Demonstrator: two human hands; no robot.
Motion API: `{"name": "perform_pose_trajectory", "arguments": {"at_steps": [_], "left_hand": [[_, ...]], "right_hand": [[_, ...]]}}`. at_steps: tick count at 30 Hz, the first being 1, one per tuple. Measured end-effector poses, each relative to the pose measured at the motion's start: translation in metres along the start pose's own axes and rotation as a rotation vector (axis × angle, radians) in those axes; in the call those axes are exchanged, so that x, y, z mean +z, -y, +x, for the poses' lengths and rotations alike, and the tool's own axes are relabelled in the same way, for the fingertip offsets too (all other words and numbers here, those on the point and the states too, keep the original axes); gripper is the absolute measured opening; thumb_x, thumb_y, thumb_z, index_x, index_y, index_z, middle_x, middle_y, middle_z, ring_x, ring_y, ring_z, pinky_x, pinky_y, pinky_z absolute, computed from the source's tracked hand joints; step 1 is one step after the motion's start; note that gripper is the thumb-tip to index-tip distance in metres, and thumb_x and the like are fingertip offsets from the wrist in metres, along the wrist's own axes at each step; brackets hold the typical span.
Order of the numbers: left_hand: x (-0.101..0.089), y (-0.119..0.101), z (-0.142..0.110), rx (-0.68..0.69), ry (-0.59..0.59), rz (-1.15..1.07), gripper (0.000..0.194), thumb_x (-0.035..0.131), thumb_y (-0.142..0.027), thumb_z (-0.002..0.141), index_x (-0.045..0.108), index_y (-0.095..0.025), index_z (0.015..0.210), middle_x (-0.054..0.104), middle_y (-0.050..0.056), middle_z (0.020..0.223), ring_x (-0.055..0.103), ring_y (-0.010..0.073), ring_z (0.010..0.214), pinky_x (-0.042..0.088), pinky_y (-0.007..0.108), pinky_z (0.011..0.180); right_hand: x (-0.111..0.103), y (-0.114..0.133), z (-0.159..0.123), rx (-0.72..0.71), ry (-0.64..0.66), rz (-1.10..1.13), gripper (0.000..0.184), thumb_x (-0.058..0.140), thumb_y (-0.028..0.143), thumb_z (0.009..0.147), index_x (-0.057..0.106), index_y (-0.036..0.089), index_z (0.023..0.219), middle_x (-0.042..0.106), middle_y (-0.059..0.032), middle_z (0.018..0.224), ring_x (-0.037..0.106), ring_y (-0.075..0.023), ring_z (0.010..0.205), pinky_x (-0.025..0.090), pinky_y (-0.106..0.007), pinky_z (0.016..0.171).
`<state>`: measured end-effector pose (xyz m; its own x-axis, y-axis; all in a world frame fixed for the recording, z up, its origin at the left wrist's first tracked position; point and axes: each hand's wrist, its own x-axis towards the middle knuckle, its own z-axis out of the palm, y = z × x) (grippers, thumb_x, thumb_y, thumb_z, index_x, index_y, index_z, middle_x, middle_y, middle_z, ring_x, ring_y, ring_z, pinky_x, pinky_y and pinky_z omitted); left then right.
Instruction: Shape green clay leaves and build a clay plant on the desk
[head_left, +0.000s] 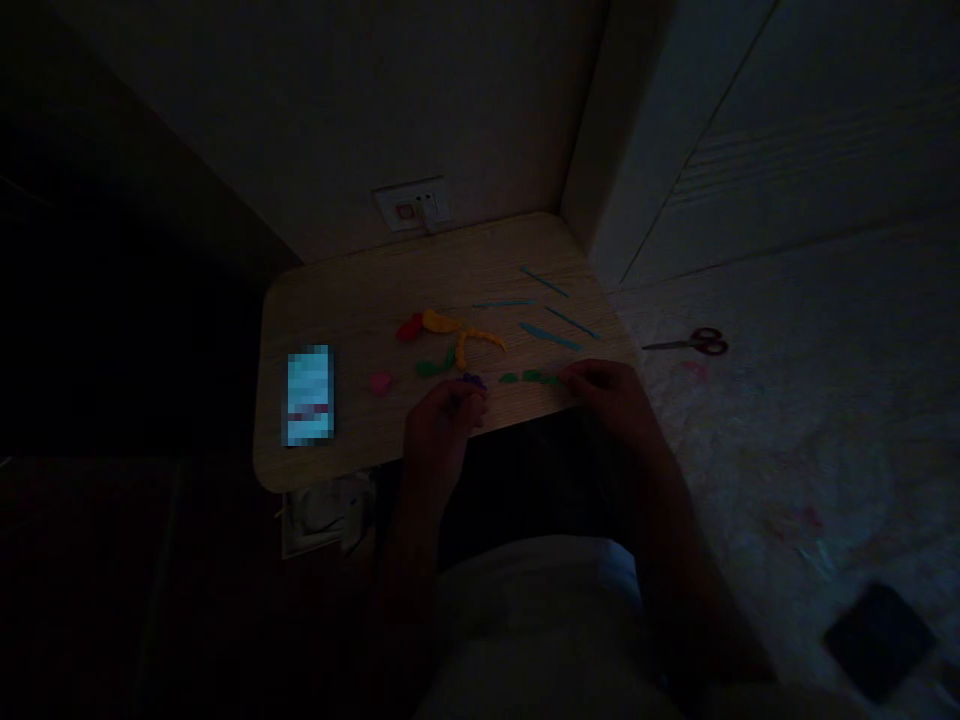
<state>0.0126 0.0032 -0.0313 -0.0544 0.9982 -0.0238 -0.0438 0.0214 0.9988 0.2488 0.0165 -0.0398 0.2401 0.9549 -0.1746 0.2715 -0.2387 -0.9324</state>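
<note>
In dim light, my left hand [444, 425] is closed at the table's near edge, its fingers pinched on a small purple clay piece [474, 381]. My right hand [611, 393] has thumb and fingertips together at the end of a green clay strip [538, 377]. A smaller green clay bit [509, 378] lies just left of that strip. Beyond my left hand are another green clay piece [435, 368], a branching orange clay piece [448, 322] and a red clay lump [409, 327] touching it. A pink clay ball [380, 382] sits to the left.
Several thin blue modelling tools [551, 336] lie at the right of the wooden table [345, 300]. A lit phone [308, 395] rests at the left. Scissors [697, 342] lie on the pale surface beyond the right edge. A wall socket [412, 205] is behind the table.
</note>
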Motion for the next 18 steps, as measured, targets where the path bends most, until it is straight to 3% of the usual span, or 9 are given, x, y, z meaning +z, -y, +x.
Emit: {"name": "perform_pose_trajectory", "arguments": {"at_steps": [6,11,18], "left_hand": [[0.005,0.001,-0.001,-0.006,0.059,0.028,0.02,0.078,-0.04,0.084,0.077,-0.02,0.082,0.073,0.003,0.077,0.064,0.0152,0.071,0.051,0.026,0.067],[0.006,0.003,0.0,-0.024,0.038,0.024,0.018,0.078,-0.038,0.082,0.075,-0.02,0.082,0.074,0.003,0.08,0.065,0.0159,0.071,0.052,0.027,0.068],[0.007,0.001,0.0,0.022,0.04,0.1,0.012,0.074,-0.033,0.084,0.074,-0.02,0.082,0.074,0.002,0.08,0.064,0.0156,0.072,0.051,0.027,0.071]], "right_hand": [[0.011,-0.009,0.003,-0.02,0.048,-0.205,0.028,0.073,0.043,0.084,0.085,0.018,0.085,0.082,-0.0087,0.082,0.074,-0.0265,0.077,0.05,-0.033,0.066],[0.02,0.001,0.002,0.029,-0.043,-0.547,0.027,0.073,0.044,0.091,0.086,0.021,0.094,0.084,-0.011,0.09,0.077,-0.0301,0.085,0.051,-0.035,0.069],[0.018,0.008,0.0,0.066,-0.046,-0.618,0.025,0.073,0.045,0.092,0.084,0.023,0.091,0.083,-0.0088,0.09,0.076,-0.0273,0.084,0.048,-0.033,0.067]]}}
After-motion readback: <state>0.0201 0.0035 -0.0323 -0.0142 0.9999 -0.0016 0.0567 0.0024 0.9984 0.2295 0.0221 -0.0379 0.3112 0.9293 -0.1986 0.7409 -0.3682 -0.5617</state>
